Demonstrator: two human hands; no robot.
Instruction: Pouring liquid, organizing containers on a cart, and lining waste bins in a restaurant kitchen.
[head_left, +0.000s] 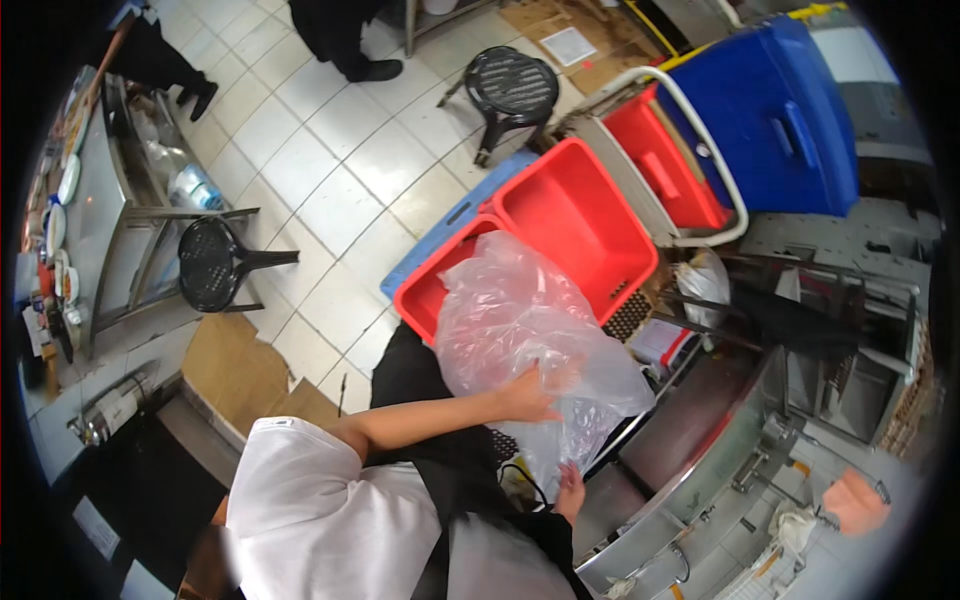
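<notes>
A large, crumpled clear plastic bag (517, 315) spreads over the nearer of two red plastic tubs (420, 300) and reaches down in front of my body. My left hand (531, 394) lies at the middle of the bag, fingers somewhat spread and partly hidden by the film; its grip is unclear. Lower right, my right hand (570, 491) pinches the bag's narrow, gathered end between thumb and fingers. The second red tub (577, 217) stands just beyond the first, its inside showing. Under the tubs' left side runs a blue plastic slab (457, 217).
Black plastic stools (511, 82) stand on the tiles. A blue lidded bin (765, 120) and white-railed cart (720, 165) are at upper right. A steel sink (675, 465) lies right, a steel table (112, 210) left. Two people in dark trousers stand at the top.
</notes>
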